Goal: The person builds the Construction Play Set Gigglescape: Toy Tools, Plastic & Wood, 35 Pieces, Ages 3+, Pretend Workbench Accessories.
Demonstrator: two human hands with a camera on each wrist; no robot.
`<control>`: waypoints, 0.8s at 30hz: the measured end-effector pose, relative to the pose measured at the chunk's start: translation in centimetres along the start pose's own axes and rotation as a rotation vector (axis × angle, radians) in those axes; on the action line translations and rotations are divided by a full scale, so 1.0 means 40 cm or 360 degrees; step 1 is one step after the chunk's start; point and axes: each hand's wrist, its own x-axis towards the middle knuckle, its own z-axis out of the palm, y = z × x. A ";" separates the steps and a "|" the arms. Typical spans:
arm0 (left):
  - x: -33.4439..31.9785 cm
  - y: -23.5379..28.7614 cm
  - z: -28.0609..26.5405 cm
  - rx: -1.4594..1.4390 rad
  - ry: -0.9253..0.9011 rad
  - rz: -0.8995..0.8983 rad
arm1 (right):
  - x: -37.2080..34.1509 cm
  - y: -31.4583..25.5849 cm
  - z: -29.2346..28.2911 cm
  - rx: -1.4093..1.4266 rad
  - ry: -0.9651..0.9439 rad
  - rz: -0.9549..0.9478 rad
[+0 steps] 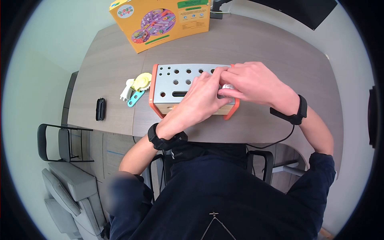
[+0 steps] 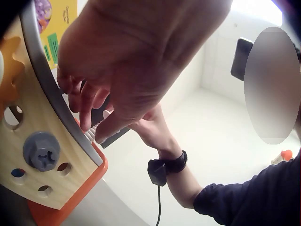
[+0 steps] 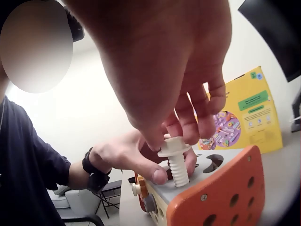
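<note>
Near the right end of a toy workbench [image 1: 182,82] with a grey holed top, both hands meet at a white toy bolt [image 3: 178,169]. Its threaded shank points down at the grey top, slightly tilted. My right hand [image 1: 256,82] pinches the bolt's head from above between thumb and fingers. Lower down, my left hand [image 1: 200,96] has its thumb and a finger on either side of the threads, as the left wrist view also shows. A grey bolt [image 2: 42,151] sits in the bench's wooden front. The bolt's tip overlaps the grey top close to the orange side panel [image 3: 218,193].
Left of the bench lie yellow toy pieces [image 1: 142,81] and a turquoise holed strip [image 1: 136,98]. A black case [image 1: 101,109] is farther left. The yellow toy box [image 1: 160,24] stands at the back, a monitor [image 1: 298,10] at the back right. A cable [image 1: 276,143] hangs from the right wrist.
</note>
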 end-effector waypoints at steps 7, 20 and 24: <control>0.011 -0.029 0.010 -0.0221 0.0033 0.0030 | -0.030 0.016 -0.035 0.0498 0.0050 -0.0132; 0.010 -0.029 0.013 -0.0063 0.0025 0.0190 | 0.019 -0.027 -0.065 0.0060 -0.0461 0.0261; 0.010 -0.036 0.013 -0.0121 0.0051 0.0122 | -0.009 -0.008 -0.035 0.0175 0.0078 -0.0021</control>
